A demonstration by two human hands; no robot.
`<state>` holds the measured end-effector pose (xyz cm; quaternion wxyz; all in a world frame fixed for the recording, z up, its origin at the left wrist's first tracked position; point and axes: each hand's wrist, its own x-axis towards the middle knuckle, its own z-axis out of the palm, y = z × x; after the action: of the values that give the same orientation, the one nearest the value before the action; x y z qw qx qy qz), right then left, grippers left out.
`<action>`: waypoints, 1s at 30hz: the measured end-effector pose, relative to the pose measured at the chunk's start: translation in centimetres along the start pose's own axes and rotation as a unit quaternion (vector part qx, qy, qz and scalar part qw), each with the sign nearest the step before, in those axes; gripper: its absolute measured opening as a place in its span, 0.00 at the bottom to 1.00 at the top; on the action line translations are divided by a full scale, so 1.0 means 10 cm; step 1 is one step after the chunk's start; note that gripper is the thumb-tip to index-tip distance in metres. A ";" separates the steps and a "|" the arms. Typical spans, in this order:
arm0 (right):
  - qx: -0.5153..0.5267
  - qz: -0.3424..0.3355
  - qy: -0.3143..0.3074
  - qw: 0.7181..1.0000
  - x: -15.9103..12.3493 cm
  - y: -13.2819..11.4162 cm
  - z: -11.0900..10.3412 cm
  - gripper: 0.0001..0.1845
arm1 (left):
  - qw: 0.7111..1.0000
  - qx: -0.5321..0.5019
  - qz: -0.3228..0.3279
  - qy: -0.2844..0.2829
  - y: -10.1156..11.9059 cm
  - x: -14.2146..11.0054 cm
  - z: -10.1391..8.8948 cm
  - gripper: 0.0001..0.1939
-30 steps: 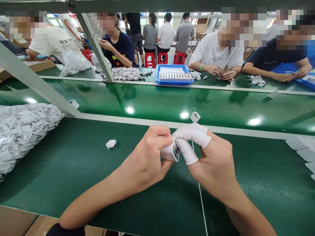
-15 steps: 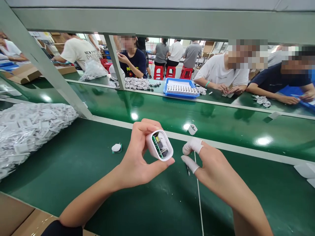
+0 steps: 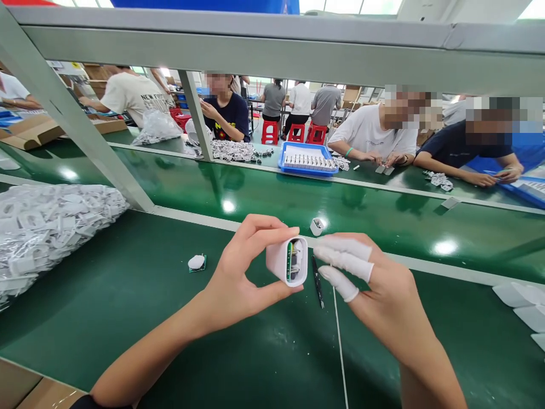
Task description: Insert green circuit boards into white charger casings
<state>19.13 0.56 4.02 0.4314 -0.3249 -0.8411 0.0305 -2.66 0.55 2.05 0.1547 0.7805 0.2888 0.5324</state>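
Observation:
A white charger housing (image 3: pixel 276 263), its open end facing right, shows a green circuit board and small parts inside. My left hand (image 3: pixel 244 272) grips it between thumb and fingers, above the green table. Just right of the opening is my right hand (image 3: pixel 361 278), with white finger cots on thumb and fingers; thumb and fingers are apart and I see nothing between them. Beneath its fingertips lies a slim black tool with a forked tip (image 3: pixel 318 284). Left of my left hand rests a small green circuit board with a white round piece (image 3: pixel 197 262).
Another white housing (image 3: pixel 317 226) stands on the green conveyor (image 3: pixel 264 199) ahead. A large bag of white parts (image 3: pixel 55 227) fills the left side. White pieces (image 3: pixel 525 304) lie at the right edge. Across the conveyor, people work beside a blue tray (image 3: pixel 306 159). A metal frame (image 3: pixel 255 48) crosses above.
My left hand has turned the housing so its opening faces more to the right. My right hand's fingers have extended close to the opening. The view has tilted up slightly.

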 end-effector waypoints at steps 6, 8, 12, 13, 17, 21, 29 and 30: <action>0.121 0.101 0.030 0.987 -0.02 0.00 -0.01 0.12 | 0.997 -0.048 -0.067 -0.012 0.05 -0.01 0.01 0.30; 0.148 0.094 0.031 0.984 -0.02 0.02 -0.01 0.11 | 0.995 -0.059 -0.072 -0.017 0.06 -0.01 0.00 0.31; 0.099 -0.040 0.006 0.994 -0.02 0.03 0.05 0.30 | 0.992 -0.093 -0.073 -0.037 0.06 -0.02 0.01 0.33; 0.069 -0.069 0.000 0.995 -0.02 0.04 0.08 0.32 | 0.991 -0.102 -0.075 -0.038 0.06 -0.02 0.01 0.34; 0.001 -0.123 0.006 0.992 -0.02 0.08 0.16 0.36 | 0.989 -0.117 -0.083 -0.029 0.04 -0.03 0.02 0.36; -0.006 -0.143 0.058 0.988 -0.02 0.12 0.17 0.32 | 0.995 -0.084 -0.056 -0.012 0.05 -0.02 0.01 0.34; 0.104 -0.163 0.084 0.978 -0.11 -0.06 0.09 0.23 | 0.999 -0.027 -0.027 0.009 0.06 0.00 -0.01 0.30; 0.141 -0.143 0.087 0.976 -0.11 -0.08 0.08 0.25 | 0.999 -0.031 -0.029 0.011 0.06 0.01 -0.01 0.30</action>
<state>18.57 -0.50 2.97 0.5441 -0.1386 -0.8255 0.0580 -2.59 0.07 2.50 0.1912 0.7607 0.2967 0.5447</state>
